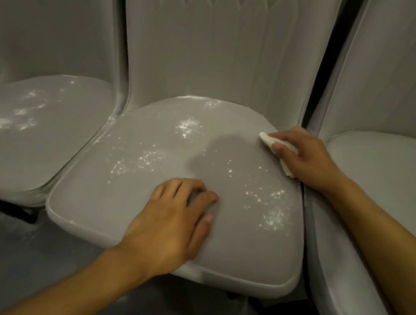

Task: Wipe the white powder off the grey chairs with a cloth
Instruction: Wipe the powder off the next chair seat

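- Three grey padded chairs stand side by side; the middle seat has a rounded back edge and piped front rim, with a dark gap just right of the right hand.
- Left hand rests palm down on the seat's front, fingers loosely curled, holding nothing.
- Right hand presses a folded white cloth on the seat's right rear edge, fingers closed over it.
- White powder speckles the soft fabric between and beyond both hands; more dusts the left chair seat.

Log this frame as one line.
phase: wiping | right hand: cloth at middle seat right edge | left hand: bracing seat | powder: remains
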`<move>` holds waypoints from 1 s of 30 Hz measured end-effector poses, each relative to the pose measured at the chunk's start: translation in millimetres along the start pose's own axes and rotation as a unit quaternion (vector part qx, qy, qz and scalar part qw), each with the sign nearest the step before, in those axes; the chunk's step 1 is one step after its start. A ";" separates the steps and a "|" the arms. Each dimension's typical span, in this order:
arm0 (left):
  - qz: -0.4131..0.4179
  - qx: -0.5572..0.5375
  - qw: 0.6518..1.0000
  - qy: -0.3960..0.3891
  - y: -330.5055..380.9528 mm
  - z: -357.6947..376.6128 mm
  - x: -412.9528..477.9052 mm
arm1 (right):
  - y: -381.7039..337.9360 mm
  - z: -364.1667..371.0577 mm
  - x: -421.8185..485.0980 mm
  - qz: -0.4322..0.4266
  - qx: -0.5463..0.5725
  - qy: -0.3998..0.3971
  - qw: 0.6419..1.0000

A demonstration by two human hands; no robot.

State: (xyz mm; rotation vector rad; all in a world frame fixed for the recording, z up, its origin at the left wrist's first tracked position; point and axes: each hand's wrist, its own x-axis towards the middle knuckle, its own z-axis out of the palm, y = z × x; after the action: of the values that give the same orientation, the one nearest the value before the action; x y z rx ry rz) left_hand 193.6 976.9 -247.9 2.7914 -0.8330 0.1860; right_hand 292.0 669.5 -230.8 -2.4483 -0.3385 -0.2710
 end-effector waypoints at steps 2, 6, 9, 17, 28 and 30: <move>0.026 0.042 0.999 -0.006 -1.1 0.5 3.9 | -2.7 1.9 -2.3 0.017 -0.014 0.009 1.000; 0.047 0.036 0.998 -0.018 -6.3 -0.8 7.5 | -11.7 1.0 -2.4 0.066 -0.021 0.000 0.998; 0.061 0.035 0.997 -0.024 -9.4 3.6 7.9 | -24.4 4.4 -10.4 0.110 -0.034 -0.005 0.993; 0.062 0.027 0.998 -0.003 -12.8 4.7 3.7 | -90.7 19.5 -71.3 0.077 -0.150 -0.070 0.983; 0.085 -0.016 0.996 -0.013 -21.4 -2.1 0.8 | -107.0 22.5 -75.8 0.147 -0.154 -0.026 0.977; 0.091 -0.016 0.996 -0.017 -23.3 -5.0 3.0 | -119.3 22.6 -82.5 0.123 -0.111 -0.074 0.983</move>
State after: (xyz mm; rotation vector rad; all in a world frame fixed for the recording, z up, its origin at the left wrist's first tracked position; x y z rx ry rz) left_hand 208.7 995.6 -246.6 2.6950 -1.0888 0.1539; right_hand 179.9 760.0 -202.6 -2.7048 -0.0663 -0.0201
